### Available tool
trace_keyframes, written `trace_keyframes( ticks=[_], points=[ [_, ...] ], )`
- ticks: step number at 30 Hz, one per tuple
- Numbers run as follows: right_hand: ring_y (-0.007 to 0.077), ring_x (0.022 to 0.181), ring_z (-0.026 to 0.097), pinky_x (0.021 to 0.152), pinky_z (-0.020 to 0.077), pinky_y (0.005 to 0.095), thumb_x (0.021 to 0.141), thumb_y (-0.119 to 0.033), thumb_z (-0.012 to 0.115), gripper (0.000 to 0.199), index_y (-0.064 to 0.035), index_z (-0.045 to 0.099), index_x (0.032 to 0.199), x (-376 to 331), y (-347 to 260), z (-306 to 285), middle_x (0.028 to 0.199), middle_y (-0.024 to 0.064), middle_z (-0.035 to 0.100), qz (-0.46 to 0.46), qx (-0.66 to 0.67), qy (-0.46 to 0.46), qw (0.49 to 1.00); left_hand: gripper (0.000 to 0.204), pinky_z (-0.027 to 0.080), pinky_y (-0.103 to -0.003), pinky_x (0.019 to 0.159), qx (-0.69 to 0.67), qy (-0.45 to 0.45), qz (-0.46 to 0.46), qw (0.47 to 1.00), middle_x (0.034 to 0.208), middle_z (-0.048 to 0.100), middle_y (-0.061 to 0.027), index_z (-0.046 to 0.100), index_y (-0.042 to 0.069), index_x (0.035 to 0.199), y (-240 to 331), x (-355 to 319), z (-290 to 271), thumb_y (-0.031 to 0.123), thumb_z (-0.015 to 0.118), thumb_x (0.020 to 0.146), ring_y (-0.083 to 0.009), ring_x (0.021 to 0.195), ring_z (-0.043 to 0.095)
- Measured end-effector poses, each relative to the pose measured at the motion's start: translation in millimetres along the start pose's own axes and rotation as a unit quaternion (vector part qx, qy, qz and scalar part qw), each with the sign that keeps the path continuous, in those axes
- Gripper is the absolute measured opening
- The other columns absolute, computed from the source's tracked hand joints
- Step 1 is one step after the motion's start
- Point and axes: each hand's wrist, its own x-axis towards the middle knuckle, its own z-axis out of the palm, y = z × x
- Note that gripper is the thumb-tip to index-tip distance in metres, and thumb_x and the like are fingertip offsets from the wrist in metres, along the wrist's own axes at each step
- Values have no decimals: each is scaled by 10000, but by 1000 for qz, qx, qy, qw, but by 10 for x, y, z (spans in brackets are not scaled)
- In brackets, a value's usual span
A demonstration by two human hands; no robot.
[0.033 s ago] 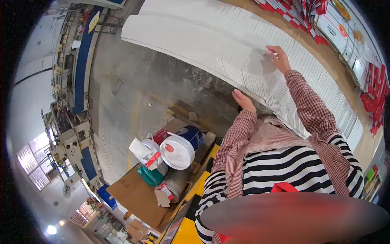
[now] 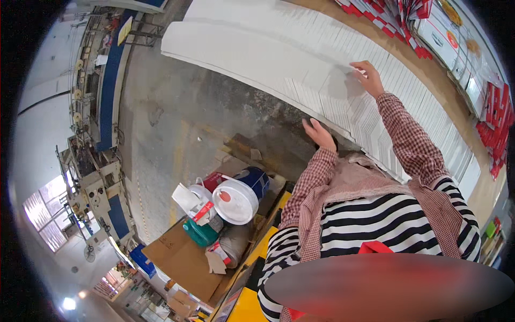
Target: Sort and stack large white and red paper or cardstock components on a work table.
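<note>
A long row of overlapping white sheets (image 2: pixel 257 51), of paper or thin card, fans across the table in front of me. Over its right part is my right hand (image 2: pixel 370 80), fingers apart and slightly bent, with nothing visible in them. Its shadow falls on the sheets beside the fingertips; whether it touches them I cannot tell. My left hand (image 2: pixel 322 136) is at the near edge of the row, nearest the sheet ends. Its fingers are stretched out and hold nothing that I can see.
A brown table edge (image 2: pixel 450 96) borders the sheets, with red-and-white printed pieces (image 2: pixel 491 123) beyond. At lower left, a white-lidded bucket (image 2: pixel 234 201), a green jug (image 2: pixel 200 232) and a cardboard sheet (image 2: pixel 182 260) lie near a yellow-edged surface. Machinery with a blue belt (image 2: pixel 110 80) stands far left.
My left hand has shifted slightly left, its fingers a little more spread. The right hand stays almost where it was over the sheets.
</note>
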Motion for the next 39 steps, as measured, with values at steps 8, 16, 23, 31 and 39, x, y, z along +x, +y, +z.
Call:
trace_keyframes(
  ticks=[8, 16, 23, 31, 39],
  points=[
    [190, 858, 536, 706, 447, 303, 743, -127, 597, 155, -83, 606, 891, 246, -127, -51, 904, 53, 552, -30, -4, -42, 999, 460, 264, -435, 969, 351, -166, 508, 769, 1258, 348, -190, 364, -2, 1238, 273, -54, 175, 212, 481, 847, -336, 1181, 296],
    [220, 845, 545, 732, 443, 324, 717, -147, 626, 226, -58, 595, 922, -380, 88, -571, 895, 87, 551, -14, -76, -35, 996, 397, 362, -400, 807, 477, -126, 479, 727, 933, 496, -128, 496, -19, 1075, 552, 405, 412, 217, 594, 771, -280, 894, 454],
    [267, 866, 530, 767, 433, 352, 651, -211, 692, 364, -52, 575, 957, -981, 80, -645, 885, 129, 542, 115, -165, -70, 977, 335, 401, -351, 740, 444, -140, 382, 798, 929, 470, -119, 521, -10, 1008, 621, 519, 462, 181, 625, 753, -235, 824, 477],
    [284, 843, 495, 727, 420, 357, 623, -253, 711, 361, -49, 571, 886, -936, 123, -614, 826, 106, 532, 108, -176, -76, 975, 368, 378, -369, 783, 424, -162, 405, 794, 975, 436, -153, 484, -12, 1078, 467, 442, 402, 155, 585, 766, -286, 906, 451],
    [272, 694, 500, 642, 407, 356, 694, -347, 658, 365, -10, 550, 783, -837, 275, -752, 723, 135, 533, 86, -95, -159, 979, 414, 371, -367, 791, 414, -185, 427, 783, 989, 417, -139, 448, 17, 1153, 459, 511, 313, 147, 570, 779, -282, 903, 428]
  ],
)
